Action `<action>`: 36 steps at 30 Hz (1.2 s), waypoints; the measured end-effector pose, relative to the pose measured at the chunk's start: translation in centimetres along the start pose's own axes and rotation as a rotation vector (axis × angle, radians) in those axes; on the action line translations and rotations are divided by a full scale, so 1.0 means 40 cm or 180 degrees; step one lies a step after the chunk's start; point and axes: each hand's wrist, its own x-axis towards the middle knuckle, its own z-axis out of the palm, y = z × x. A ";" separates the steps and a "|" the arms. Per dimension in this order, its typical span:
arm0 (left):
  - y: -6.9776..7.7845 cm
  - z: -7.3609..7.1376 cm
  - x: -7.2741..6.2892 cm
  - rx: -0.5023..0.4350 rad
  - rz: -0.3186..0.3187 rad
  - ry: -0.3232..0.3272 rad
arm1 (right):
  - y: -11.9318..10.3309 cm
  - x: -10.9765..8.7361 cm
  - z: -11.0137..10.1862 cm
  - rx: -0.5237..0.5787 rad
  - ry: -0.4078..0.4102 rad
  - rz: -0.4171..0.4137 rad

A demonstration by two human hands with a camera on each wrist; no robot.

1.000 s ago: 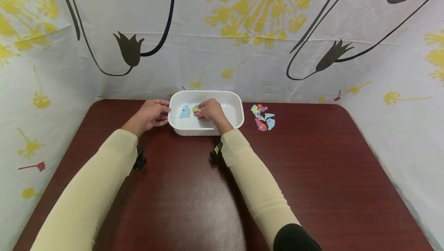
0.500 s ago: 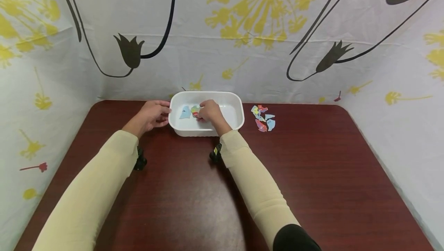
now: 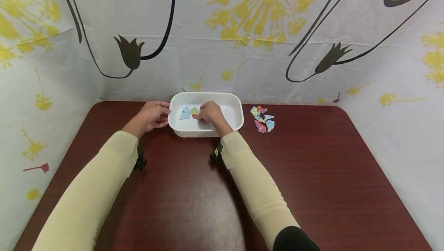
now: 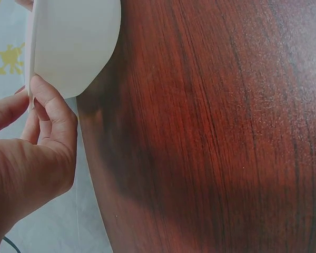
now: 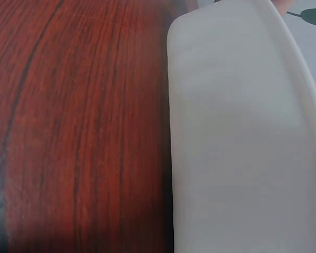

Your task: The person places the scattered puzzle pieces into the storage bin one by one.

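Observation:
A white plastic tub (image 3: 180,132) stands at the far side of the table. My left hand (image 3: 152,115) pinches the tub's left rim between thumb and fingers, as the left wrist view shows up close. Inside the tub, a light-blue irregular flat piece (image 3: 185,113) lies at the left. Just right of it is a green, yellow and red piece (image 3: 194,111). My right hand (image 3: 211,112) reaches over the near rim, its bent fingers and thumb at that piece's right edge. The right wrist view shows only the tub's outer wall (image 5: 237,132); the fingers are hidden there.
Right of the tub, several flat blue, red and yellow pieces (image 3: 262,119) lie in a loose cluster on the dark red wooden table (image 3: 329,174). A patterned white cloth (image 3: 263,69) hangs behind the table and along both sides.
The multicoloured piece has shifted slightly left toward the light-blue one, the right fingers at its edge. The left hand keeps its hold on the rim.

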 end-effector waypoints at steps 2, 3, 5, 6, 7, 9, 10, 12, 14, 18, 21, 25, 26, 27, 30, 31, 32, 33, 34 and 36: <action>-0.001 0.001 -0.002 -0.0003 0.0001 0.0002 | 0.002 -0.009 -0.008 0.0028 -0.0011 -0.0046; -0.001 0.002 -0.004 0.0000 0.0003 0.0002 | 0.004 -0.014 -0.014 0.0065 -0.0018 -0.0078; -0.001 0.002 -0.006 0.0005 0.0010 0.0001 | 0.008 -0.023 -0.028 0.0208 -0.0030 -0.0147; -0.001 0.002 -0.006 0.0011 0.0015 -0.0002 | 0.011 -0.028 -0.036 0.0291 -0.0032 -0.0186; -0.001 0.002 -0.006 0.0013 0.0015 -0.0001 | 0.016 -0.033 -0.046 0.0391 -0.0034 -0.0213; -0.001 0.003 -0.005 0.0014 0.0007 0.0001 | 0.026 -0.041 -0.066 0.0631 -0.0035 -0.0270; -0.001 0.003 -0.004 0.0010 0.0005 0.0001 | 0.031 -0.045 -0.077 0.0751 -0.0032 -0.0287; -0.002 0.002 -0.004 0.0003 -0.0003 -0.0003 | 0.043 -0.054 -0.099 0.0933 -0.0016 -0.0317; -0.002 0.001 -0.004 -0.0001 -0.0009 -0.0012 | 0.054 -0.064 -0.121 0.1076 -0.0012 -0.0329; -0.002 0.001 -0.005 0.0007 -0.0009 -0.0023 | 0.074 -0.082 -0.160 0.1269 -0.0035 -0.0318; -0.002 0.003 -0.007 0.0010 -0.0012 -0.0008 | 0.085 -0.096 -0.187 0.1353 -0.0023 -0.0302; -0.002 0.002 -0.009 0.0004 -0.0015 -0.0002 | 0.099 -0.114 -0.217 0.1451 0.0028 -0.0312; -0.002 0.002 -0.009 0.0002 -0.0014 -0.0006 | 0.104 -0.119 -0.224 0.1493 0.0039 -0.0317; -0.002 0.002 -0.010 -0.0002 -0.0012 -0.0013 | 0.110 -0.124 -0.232 0.1523 0.0056 -0.0314; -0.004 0.002 -0.010 -0.0012 -0.0002 -0.0031 | 0.131 -0.136 -0.253 0.1677 0.0122 -0.0291; -0.004 0.003 -0.011 -0.0012 0.0002 -0.0033 | 0.138 -0.140 -0.260 0.1714 0.0153 -0.0273; -0.004 0.003 -0.010 -0.0016 0.0003 -0.0024 | 0.144 -0.144 -0.267 0.1722 0.0184 -0.0263; -0.005 0.004 -0.010 -0.0015 0.0010 -0.0026 | 0.150 -0.148 -0.274 0.1752 0.0214 -0.0260; -0.005 0.004 -0.010 -0.0013 0.0014 -0.0021 | 0.157 -0.150 -0.280 0.1789 0.0237 -0.0265; -0.006 0.005 -0.010 -0.0010 0.0026 -0.0019 | 0.168 -0.156 -0.292 0.1817 0.0290 -0.0277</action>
